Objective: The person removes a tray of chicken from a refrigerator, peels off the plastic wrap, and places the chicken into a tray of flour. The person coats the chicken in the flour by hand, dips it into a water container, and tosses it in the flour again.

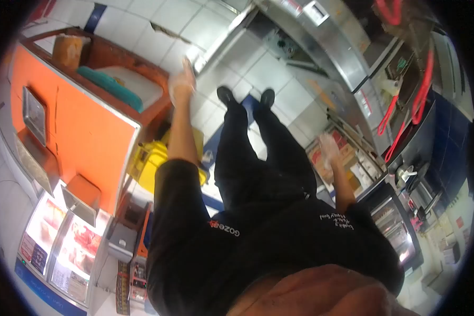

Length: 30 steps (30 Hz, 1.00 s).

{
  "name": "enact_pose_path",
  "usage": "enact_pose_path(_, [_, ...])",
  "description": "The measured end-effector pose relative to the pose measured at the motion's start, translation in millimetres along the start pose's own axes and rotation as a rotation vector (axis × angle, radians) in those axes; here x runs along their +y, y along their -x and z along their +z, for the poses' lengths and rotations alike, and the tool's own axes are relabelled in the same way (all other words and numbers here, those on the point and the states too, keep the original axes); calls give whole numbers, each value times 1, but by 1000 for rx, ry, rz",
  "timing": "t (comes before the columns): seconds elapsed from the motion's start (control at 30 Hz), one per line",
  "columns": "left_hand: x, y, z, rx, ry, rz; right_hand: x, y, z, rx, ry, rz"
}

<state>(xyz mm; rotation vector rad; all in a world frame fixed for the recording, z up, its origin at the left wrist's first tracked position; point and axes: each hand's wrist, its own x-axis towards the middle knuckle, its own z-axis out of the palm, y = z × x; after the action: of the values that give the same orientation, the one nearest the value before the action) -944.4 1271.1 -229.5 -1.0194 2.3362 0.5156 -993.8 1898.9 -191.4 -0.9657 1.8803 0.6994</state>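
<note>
My left hand, in a clear plastic glove, is held out in the air near the corner of the orange-sided counter. At least one finger points away from me, and I see nothing in the hand. On the other side, my right hand, also in a clear glove and a little blurred, hangs beside my leg. Its fingers look stretched out and hold nothing visible. Behind it, lower down, are cardboard boxes on a rack. Below my left forearm is a yellow bin.
A teal cloth-like thing and a brown container are on the left counter. Metal trays stand by its orange top. Steel equipment runs along the upper right, with red-handled tools hanging there. White floor tiles lie around my feet.
</note>
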Motion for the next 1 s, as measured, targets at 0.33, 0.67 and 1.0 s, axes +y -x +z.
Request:
enact_pose_path(0.33, [-4,-108,-96,41,284,-132,-68,-264,-95,281,-199,21])
enact_pose_path(0.67, [-7,-165,-71,542,439,95,-12,-576,-75,443,118,365])
enact_pose_path(1.0, [-20,-193,-50,721,410,298,55,-767,-95,838,-65,789])
